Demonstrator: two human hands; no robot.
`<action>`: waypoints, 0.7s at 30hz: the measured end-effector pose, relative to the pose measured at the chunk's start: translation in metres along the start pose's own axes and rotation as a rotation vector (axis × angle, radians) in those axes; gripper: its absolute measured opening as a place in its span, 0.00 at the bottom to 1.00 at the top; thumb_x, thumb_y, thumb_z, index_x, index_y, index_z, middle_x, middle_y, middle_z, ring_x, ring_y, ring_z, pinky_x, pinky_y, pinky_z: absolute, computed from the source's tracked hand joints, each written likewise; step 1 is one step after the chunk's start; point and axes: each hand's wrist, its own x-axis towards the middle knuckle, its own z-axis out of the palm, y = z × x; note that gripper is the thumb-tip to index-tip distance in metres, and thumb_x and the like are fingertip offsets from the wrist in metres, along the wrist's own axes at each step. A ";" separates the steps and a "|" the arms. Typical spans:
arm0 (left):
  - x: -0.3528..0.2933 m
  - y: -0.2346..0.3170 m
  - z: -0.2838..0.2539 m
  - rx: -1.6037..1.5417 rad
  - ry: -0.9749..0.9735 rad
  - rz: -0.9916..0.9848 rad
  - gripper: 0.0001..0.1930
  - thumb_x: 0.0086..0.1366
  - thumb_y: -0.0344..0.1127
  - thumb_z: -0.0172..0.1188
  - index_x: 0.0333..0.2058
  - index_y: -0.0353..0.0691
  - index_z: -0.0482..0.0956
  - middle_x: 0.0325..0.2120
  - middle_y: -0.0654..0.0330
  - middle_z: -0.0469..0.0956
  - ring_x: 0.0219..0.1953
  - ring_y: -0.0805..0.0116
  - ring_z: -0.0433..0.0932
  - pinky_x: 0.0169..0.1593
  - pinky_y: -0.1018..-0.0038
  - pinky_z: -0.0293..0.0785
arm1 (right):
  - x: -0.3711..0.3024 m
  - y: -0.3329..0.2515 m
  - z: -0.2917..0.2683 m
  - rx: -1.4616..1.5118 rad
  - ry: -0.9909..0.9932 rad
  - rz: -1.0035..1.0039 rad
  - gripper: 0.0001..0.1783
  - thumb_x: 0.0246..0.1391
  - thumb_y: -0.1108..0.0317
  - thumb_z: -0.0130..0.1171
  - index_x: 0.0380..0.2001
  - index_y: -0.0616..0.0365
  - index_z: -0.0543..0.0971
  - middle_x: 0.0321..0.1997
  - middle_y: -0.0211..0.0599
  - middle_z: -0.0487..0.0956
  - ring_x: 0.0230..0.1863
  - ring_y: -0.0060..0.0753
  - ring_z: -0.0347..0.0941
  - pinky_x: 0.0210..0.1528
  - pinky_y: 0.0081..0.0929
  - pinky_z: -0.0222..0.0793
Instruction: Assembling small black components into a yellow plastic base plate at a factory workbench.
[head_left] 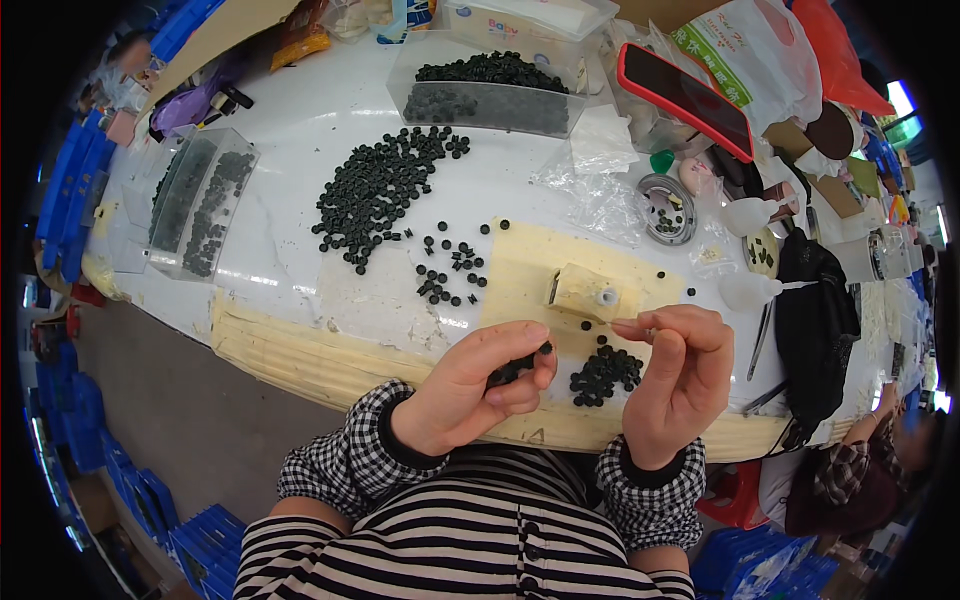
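Left hand point(470, 385): curled shut on a clutch of small black round parts point(516, 368), thumb and forefinger pinching them at the near table edge.
Right hand point(680, 385): fingers point(650, 328) pinched closed on a thin pale sliver (too small to tell what it is), held just right of the left hand's parts.
Small heap point(604, 372): more black round parts lying between the two hands on the cream mat point(520, 270).
Doing it well: I judge the step to be fine work on one part at a time, so the left hand's grip should stay light, presenting a single part clear of the others, with both hands low over the mat so a dropped part lands there.
Cream block point(585, 290): small fixture with a white peg, just beyond the hands.
Scattered parts point(450, 270): loose singles left of the block, well apart from each other.
Big spread point(380, 190): a dense patch of the same parts further out on the white table point(290, 130).
Clear trays: one at the far side point(488, 95), heaped full; another at the left point(200, 200).
Red-cased phone point(685, 98): propped at the far right.
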 end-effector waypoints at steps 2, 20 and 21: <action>0.000 0.000 0.001 0.005 0.000 0.025 0.13 0.71 0.42 0.47 0.33 0.39 0.72 0.24 0.67 0.69 0.15 0.84 0.52 0.22 0.84 0.51 | 0.011 0.002 -0.008 -0.348 -0.044 -0.169 0.04 0.54 0.78 0.60 0.32 0.65 0.76 0.30 0.41 0.78 0.31 0.33 0.75 0.32 0.25 0.70; -0.005 -0.004 -0.001 0.211 0.088 0.339 0.06 0.69 0.34 0.54 0.35 0.37 0.73 0.16 0.72 0.61 0.17 0.83 0.51 0.23 0.82 0.50 | 0.011 0.005 -0.007 -0.671 -0.080 -0.305 0.16 0.40 0.77 0.68 0.37 0.58 0.82 0.28 0.31 0.74 0.29 0.35 0.67 0.30 0.27 0.63; -0.005 -0.004 -0.002 0.209 0.087 0.343 0.06 0.69 0.34 0.54 0.35 0.37 0.73 0.16 0.72 0.61 0.17 0.83 0.51 0.23 0.82 0.50 | 0.008 0.002 -0.007 -0.646 -0.096 -0.325 0.16 0.39 0.77 0.69 0.37 0.57 0.83 0.28 0.31 0.74 0.29 0.34 0.67 0.30 0.27 0.63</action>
